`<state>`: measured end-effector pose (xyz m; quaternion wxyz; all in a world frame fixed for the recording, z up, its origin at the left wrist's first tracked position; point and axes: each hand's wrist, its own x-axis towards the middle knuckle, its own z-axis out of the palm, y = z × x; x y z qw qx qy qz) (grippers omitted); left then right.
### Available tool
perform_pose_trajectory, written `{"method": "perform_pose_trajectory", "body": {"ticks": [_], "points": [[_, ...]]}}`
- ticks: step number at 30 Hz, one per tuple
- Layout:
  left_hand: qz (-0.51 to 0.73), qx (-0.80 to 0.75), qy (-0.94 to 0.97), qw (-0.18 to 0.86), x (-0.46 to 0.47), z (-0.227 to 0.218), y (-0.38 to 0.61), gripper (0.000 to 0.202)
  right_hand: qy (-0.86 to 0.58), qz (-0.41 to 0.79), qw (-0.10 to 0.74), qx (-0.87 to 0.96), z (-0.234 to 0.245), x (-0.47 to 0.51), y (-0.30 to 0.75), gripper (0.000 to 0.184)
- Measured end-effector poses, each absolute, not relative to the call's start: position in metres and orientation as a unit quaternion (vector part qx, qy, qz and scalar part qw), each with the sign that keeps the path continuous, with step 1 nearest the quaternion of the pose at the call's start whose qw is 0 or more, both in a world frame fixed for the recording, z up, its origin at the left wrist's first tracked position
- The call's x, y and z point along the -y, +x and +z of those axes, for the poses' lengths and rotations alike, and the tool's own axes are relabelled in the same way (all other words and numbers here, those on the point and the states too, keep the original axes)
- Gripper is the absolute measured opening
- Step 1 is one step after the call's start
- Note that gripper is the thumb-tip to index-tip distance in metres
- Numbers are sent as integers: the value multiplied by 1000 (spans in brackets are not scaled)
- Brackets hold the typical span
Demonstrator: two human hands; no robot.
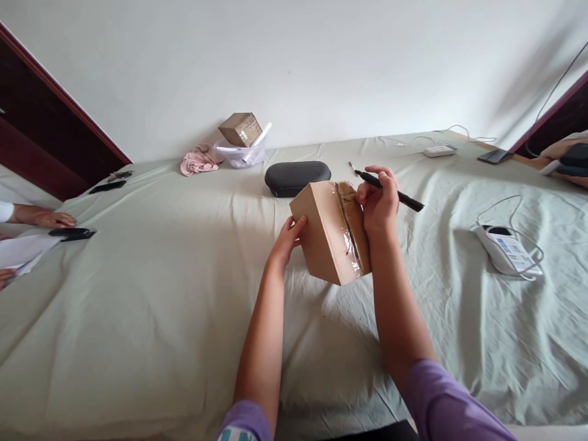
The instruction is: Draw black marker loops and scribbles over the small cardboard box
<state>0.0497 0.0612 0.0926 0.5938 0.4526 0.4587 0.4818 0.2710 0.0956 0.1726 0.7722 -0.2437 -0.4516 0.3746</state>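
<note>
A brown cardboard box point(327, 236) sealed with clear tape is tilted up above the pale green cloth point(151, 294). My left hand point(287, 240) grips its left side with fingers curled on the edge. My right hand point(380, 201) rests against the box's right top edge and is closed round a black pen point(407, 199), whose tip points up and left past the box.
Behind the box lies a black oblong case point(297, 177). Further back stand a clear bowl point(241, 154) holding a small cardboard box point(240, 128), and a pink cloth point(197, 160). A white device with cable point(505, 250) lies right. Another person's hand point(48, 218) rests at left near a black object point(71, 233).
</note>
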Motion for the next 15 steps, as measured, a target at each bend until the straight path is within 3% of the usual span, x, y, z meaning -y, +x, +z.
{"method": "perform_pose_trajectory", "body": {"ticks": [5,7,9,13,15], "points": [[495,-520,473,510,-53,116,61,138,-248,381,784,423,175,-91,262,32],[495,-525,485,494,-51,121,62,146,-270,387,766,438,179,-87,260,35],[510,-504,479,506,-48,122,60,137,-297,403,733,459,184,-83,264,42],[582,-362,406,604,-42,118,51,85,-351,404,700,473,188,-79,284,58],[601,-320,368,633,-40,115,48,80,-386,396,676,487,181,-80,290,59]]}}
